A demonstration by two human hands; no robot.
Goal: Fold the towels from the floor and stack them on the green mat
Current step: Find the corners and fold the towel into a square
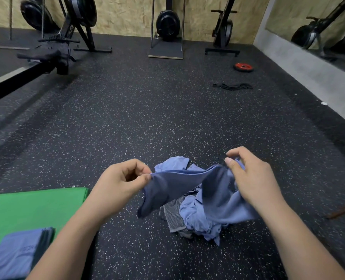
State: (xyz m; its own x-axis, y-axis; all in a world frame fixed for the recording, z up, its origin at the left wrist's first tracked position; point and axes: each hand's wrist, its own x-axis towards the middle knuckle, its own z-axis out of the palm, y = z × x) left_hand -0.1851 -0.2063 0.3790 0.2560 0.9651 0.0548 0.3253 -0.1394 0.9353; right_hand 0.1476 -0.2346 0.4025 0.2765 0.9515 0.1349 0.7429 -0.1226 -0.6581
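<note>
A blue towel [179, 184] hangs stretched between my two hands above the floor. My left hand [121, 180] pinches its left corner between thumb and fingers. My right hand [252, 176] pinches the edge at the right. Under the towel lies a crumpled pile of towels [196, 219], blue ones and a grey striped one. The green mat [30, 209] lies at the lower left. On it sits a stack of folded blue towels [16, 253], partly hidden by my left forearm.
The black speckled rubber floor [147, 122] stretches ahead. A rowing machine [36, 63] runs along the left. More exercise machines [167, 27] stand at the back wall. A red weight plate [243, 67] and black bands [231, 86] lie far right; a brown stick [343, 212] lies near right.
</note>
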